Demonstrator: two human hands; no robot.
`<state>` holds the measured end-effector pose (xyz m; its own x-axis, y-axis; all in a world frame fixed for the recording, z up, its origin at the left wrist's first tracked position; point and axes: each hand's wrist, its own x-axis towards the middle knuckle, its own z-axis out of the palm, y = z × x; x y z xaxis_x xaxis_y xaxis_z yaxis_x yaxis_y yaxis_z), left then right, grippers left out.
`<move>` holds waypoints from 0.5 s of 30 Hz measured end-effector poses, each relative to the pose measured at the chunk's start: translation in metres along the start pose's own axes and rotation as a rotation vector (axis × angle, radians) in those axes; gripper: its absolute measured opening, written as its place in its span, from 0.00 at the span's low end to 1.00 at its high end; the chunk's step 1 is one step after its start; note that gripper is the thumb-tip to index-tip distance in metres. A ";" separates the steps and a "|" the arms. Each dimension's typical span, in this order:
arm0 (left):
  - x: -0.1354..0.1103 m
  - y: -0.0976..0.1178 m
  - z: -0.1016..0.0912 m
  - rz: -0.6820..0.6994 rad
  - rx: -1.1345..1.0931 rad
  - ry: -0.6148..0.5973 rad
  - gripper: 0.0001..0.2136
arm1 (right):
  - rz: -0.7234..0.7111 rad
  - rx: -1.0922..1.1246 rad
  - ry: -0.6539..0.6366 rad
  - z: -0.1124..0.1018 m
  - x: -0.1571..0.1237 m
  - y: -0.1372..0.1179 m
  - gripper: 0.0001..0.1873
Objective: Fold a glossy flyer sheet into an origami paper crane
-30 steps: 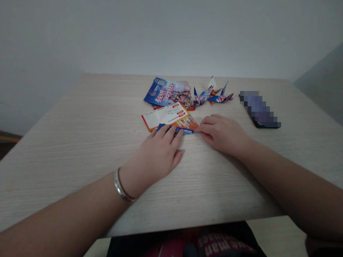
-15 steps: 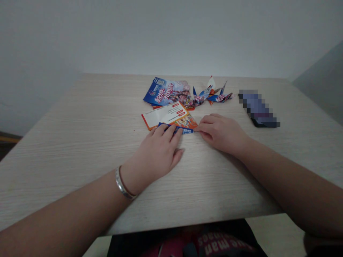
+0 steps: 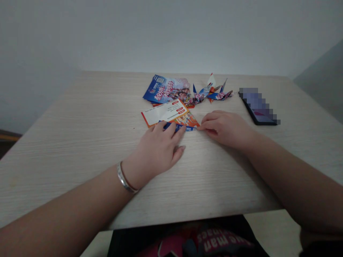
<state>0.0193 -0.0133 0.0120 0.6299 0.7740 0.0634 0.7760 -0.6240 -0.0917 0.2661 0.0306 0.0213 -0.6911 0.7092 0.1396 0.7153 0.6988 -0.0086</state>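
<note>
A printed leaflet (image 3: 163,113), white and orange with a blue strip folded over along its near edge, lies flat on the table (image 3: 80,142). My left hand (image 3: 163,150) rests on that blue fold with its fingers spread, wearing a silver bangle at the wrist. At the leaflet's right corner my right hand (image 3: 225,128) is closed, its fingertips pinching the tip of the fold. Just behind lies a stack of blue leaflets (image 3: 166,89), partly under the one I handle. Beside the stack sit folded paper shapes (image 3: 211,91) with pointed ends, made from similar printed paper.
A dark phone (image 3: 258,109), its screen blurred out, lies at the right beyond my right hand. The table meets a pale wall (image 3: 182,35) at the back. Its front edge runs just above my lap.
The view has tilted slightly, so everything sits a little higher. My left fingers have slid a touch to the right along the fold; my right hand stays at the corner.
</note>
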 end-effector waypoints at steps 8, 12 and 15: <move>0.001 0.000 -0.001 0.018 0.014 0.012 0.26 | 0.007 0.048 -0.017 -0.002 0.000 0.002 0.13; 0.002 0.000 -0.001 0.018 0.009 -0.003 0.27 | 0.012 0.062 -0.035 -0.004 -0.001 0.005 0.12; 0.001 0.000 -0.002 0.016 0.004 -0.010 0.27 | 0.029 0.089 -0.046 -0.004 -0.001 0.007 0.11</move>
<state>0.0203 -0.0129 0.0137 0.6415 0.7654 0.0516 0.7660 -0.6356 -0.0964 0.2726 0.0346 0.0253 -0.6758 0.7313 0.0920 0.7244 0.6820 -0.1003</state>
